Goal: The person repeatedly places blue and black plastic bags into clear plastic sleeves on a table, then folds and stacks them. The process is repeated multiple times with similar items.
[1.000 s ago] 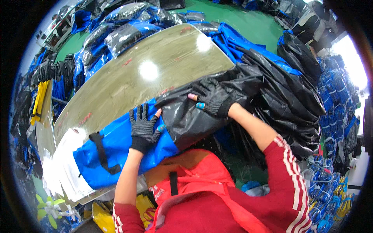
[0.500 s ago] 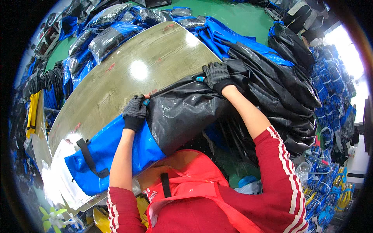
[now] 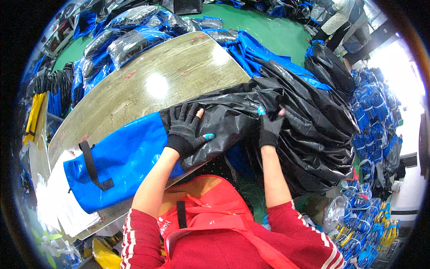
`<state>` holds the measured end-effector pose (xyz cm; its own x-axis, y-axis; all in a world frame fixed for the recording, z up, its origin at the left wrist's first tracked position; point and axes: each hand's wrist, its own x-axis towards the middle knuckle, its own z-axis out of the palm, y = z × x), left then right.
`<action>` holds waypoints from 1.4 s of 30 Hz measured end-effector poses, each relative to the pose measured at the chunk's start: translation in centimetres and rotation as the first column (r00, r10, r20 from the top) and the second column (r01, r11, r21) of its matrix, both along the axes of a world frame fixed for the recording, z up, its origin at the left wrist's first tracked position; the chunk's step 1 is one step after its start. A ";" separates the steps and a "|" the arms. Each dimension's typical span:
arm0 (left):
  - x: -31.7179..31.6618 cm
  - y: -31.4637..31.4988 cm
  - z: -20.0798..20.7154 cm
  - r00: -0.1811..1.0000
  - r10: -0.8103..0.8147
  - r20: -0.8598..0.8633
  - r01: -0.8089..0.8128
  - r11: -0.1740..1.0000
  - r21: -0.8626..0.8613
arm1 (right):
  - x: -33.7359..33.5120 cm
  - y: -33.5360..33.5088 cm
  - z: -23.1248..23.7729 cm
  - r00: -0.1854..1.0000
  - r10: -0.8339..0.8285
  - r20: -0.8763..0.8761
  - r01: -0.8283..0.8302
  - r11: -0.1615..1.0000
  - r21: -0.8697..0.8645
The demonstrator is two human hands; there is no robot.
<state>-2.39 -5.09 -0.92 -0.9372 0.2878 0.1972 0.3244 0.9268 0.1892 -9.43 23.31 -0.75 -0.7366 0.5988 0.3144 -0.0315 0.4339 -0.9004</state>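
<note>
A long blue-and-black coated-fabric piece [image 3: 123, 152] lies across the near part of the table, with its blue end to the left. A black strap [image 3: 92, 168] with a loop is fixed on the blue part. My left hand [image 3: 183, 127], in a grey-black glove with bare, partly taped fingertips, is spread flat on the black part beside the blue seam. Over the black folds to the right is my right hand [image 3: 271, 127], gloved the same way. Its thumb and one fingertip stand apart, slightly blurred; the other fingers hardly show against the black.
The wood-patterned tabletop [image 3: 134, 98] extends beyond the fabric. A heap of black sheeting [image 3: 309, 130] hangs at the right. Clear-wrapped packages [image 3: 127, 45] are piled behind the table, white sheets [image 3: 53, 197] lie at left, and blue bundles [image 3: 376, 107] are stacked far right. Another person [image 3: 338, 22] stands at back right.
My left hand has gone from gripping the fabric's far edge to lying flat, farther right. My right hand has left the far edge and come nearer. The fabric's far edge now lies in looser folds.
</note>
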 end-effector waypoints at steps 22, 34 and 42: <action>12.8 0.2 11.8 0.783 -0.605 0.144 0.484 0.739 0.468 | 12.3 -14.2 6.3 -0.039 0.871 0.490 -0.809 -0.315 0.496; 11.9 -7.1 0.6 0.918 0.395 -0.047 -0.397 0.917 -0.039 | 5.6 -21.3 3.6 0.640 0.523 0.563 -0.702 0.099 0.706; 22.3 -19.6 7.7 0.891 0.440 0.115 -0.314 0.778 -0.545 | 12.1 -23.1 5.5 0.380 0.766 0.518 -0.733 -0.092 0.674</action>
